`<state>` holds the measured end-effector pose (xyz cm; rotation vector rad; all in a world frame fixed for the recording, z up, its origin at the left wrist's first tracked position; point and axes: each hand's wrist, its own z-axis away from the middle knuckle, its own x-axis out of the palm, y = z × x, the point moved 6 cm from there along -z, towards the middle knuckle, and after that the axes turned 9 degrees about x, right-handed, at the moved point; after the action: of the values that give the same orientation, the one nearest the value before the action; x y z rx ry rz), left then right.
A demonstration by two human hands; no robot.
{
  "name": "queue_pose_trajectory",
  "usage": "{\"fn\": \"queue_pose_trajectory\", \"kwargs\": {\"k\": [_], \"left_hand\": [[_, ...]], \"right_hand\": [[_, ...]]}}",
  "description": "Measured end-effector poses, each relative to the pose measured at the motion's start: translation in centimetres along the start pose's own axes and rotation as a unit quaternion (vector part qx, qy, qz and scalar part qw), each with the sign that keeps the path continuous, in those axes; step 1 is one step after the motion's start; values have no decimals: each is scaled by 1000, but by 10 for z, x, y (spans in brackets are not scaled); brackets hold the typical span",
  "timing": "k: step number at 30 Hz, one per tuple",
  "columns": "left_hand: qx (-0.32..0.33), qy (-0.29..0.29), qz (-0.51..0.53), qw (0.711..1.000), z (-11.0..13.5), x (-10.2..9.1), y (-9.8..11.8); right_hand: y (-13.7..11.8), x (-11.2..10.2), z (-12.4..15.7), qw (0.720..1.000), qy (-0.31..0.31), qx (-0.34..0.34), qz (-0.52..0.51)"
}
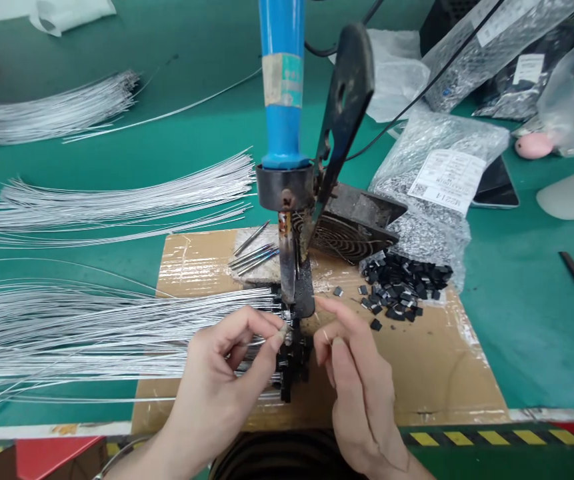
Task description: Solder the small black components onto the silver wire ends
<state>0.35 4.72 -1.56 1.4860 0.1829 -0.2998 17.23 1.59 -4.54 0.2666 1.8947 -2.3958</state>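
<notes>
A blue-handled soldering iron [281, 137] is clamped upright with its metal tip [287, 267] pointing down. Just below the tip, my left hand [231, 367] pinches a small silvery metal piece [287, 333] between thumb and index finger. My right hand [361, 380] is to the right of the tip, thumb against curled fingers and index finger stretched towards the tip. A thin pale line shows at those fingers, too fine to name. Under the tip lie black connectors [287, 383] on the ends of silvery wires [201, 308], partly hidden by my left hand.
Loose black parts [401, 283] are heaped on the cardboard sheet [417, 373]. Behind the iron sit a black fan [351, 227] and metal rods [254, 257]. More wire bundles [191, 190] lie at left. Bubble-wrap bags [421, 167] and a dark phone [497, 187] are at right.
</notes>
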Motion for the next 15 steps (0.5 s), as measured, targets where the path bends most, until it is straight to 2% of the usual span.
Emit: {"fn": "queue_pose_trajectory", "kwargs": {"k": [4,8,11,15], "left_hand": [[-7,5,5,1000,-4,-1,2],[-26,8,3,1000,-5,-3,1],[-27,11,7,1000,-4,-4,-3],[-25,12,22,999,-5,-3,-8]], "right_hand": [[-6,-2,0,999,4,-20,37],[-11,-7,-5,994,-2,-88,66],[-11,-8,-9,994,-31,-102,32],[-14,-7,-11,995,-38,-78,-48]]}}
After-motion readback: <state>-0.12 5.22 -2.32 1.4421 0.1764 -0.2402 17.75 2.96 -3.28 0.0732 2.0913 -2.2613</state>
